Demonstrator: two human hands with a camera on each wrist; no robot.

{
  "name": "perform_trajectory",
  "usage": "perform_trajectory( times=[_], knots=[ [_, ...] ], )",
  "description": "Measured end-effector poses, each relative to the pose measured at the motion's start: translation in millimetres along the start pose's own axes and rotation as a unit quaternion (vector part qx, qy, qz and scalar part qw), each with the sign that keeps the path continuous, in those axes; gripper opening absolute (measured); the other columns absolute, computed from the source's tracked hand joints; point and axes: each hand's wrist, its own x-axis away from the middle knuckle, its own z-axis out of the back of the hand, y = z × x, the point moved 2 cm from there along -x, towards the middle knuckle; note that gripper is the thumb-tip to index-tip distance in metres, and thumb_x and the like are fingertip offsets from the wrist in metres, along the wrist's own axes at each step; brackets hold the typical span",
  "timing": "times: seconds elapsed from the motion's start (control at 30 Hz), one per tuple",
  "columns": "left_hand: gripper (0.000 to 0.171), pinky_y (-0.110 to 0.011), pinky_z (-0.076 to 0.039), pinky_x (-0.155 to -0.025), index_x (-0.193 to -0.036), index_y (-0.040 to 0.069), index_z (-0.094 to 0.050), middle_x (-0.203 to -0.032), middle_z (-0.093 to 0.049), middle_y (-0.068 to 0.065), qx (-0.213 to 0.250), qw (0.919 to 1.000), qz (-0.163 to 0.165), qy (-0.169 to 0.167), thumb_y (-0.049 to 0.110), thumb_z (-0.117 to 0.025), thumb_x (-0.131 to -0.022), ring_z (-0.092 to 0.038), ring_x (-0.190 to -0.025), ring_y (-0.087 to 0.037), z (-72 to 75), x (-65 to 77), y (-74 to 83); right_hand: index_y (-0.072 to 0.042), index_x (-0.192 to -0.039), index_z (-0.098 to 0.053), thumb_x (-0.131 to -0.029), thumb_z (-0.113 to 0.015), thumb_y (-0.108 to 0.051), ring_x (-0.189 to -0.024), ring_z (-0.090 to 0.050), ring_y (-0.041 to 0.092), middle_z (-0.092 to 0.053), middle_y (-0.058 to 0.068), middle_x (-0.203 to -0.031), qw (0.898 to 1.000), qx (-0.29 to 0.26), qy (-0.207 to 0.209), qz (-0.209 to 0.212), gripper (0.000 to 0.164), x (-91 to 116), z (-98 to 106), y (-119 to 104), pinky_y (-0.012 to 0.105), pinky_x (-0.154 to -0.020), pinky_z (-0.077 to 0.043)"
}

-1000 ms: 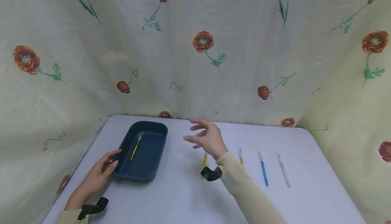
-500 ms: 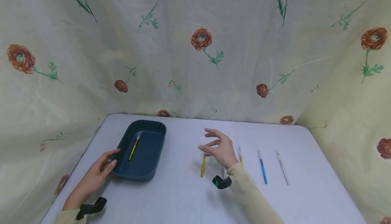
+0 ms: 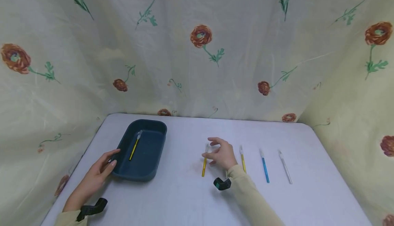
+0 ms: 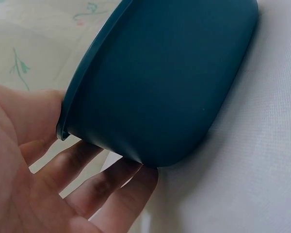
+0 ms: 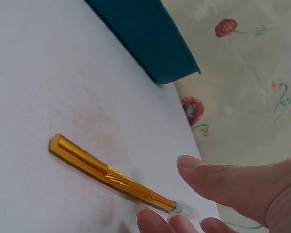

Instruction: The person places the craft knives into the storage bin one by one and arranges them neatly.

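Observation:
My left hand (image 3: pixel 96 176) holds the near left side of a dark blue tray (image 3: pixel 147 155), thumb at the rim and fingers against the outer wall in the left wrist view. A yellow craft knife (image 3: pixel 134 149) lies inside the tray. My right hand (image 3: pixel 224 155) hovers low over another yellow craft knife (image 3: pixel 204 168) on the table. In the right wrist view, the thumb (image 5: pixel 218 182) and the fingertips stand apart on either side of that knife's clear cap (image 5: pixel 185 209), with its knurled yellow handle (image 5: pixel 111 177) in full sight.
Right of my right hand lie a yellow craft knife (image 3: pixel 243 163), a blue one (image 3: pixel 265 169) and a silver one (image 3: pixel 285 168), roughly in a row. Part of another knife (image 3: pixel 226 174) shows beside my right cuff. A flowered curtain (image 3: pixel 231 89) hangs behind the white table (image 3: pixel 181 198).
My right hand has moved right and down from beside the tray to the yellow craft knife's capped end. My left hand has stayed at the tray.

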Motion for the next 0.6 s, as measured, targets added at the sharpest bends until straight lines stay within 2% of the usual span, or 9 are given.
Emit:
perform_trajectory(
  times=[0.2,0.43,0.6],
  knots=[
    [0.060,-0.071,-0.032,-0.122,-0.169,0.006,-0.031,-0.176,-0.019,-0.033,-0.001,1.0000,-0.003,0.000,0.035,-0.048,-0.120,-0.026,-0.156,-0.061,0.1,0.8,1.6,-0.001,-0.147,-0.065,-0.083,-0.092,0.006,-0.064,-0.072,0.022,-0.065,0.021,-0.137,1.000,0.007,0.003,-0.020,0.070,-2.8,-5.4,4.3,0.035,-0.059,-0.066],
    [0.060,-0.072,-0.032,-0.122,-0.169,0.006,-0.032,-0.175,-0.020,-0.033,-0.001,1.0000,-0.004,0.001,0.035,-0.049,-0.120,-0.026,-0.157,-0.061,0.4,-0.1,-0.5,0.002,-0.146,-0.064,-0.084,-0.092,0.007,-0.059,-0.069,0.020,-0.063,0.024,-0.133,0.999,0.040,0.004,-0.007,0.069,-5.1,-10.6,4.8,0.034,-0.057,-0.064],
    [0.061,-0.073,-0.031,-0.122,-0.169,0.006,-0.032,-0.175,-0.021,-0.032,0.000,1.0000,-0.006,0.000,0.037,-0.050,-0.119,-0.025,-0.157,-0.060,1.3,-0.9,-2.9,0.001,-0.145,-0.066,-0.083,-0.092,0.006,-0.059,-0.067,0.019,-0.061,0.020,-0.130,0.998,0.064,0.002,-0.006,0.067,-7.1,-12.5,4.4,0.030,-0.056,-0.063]
  ],
)
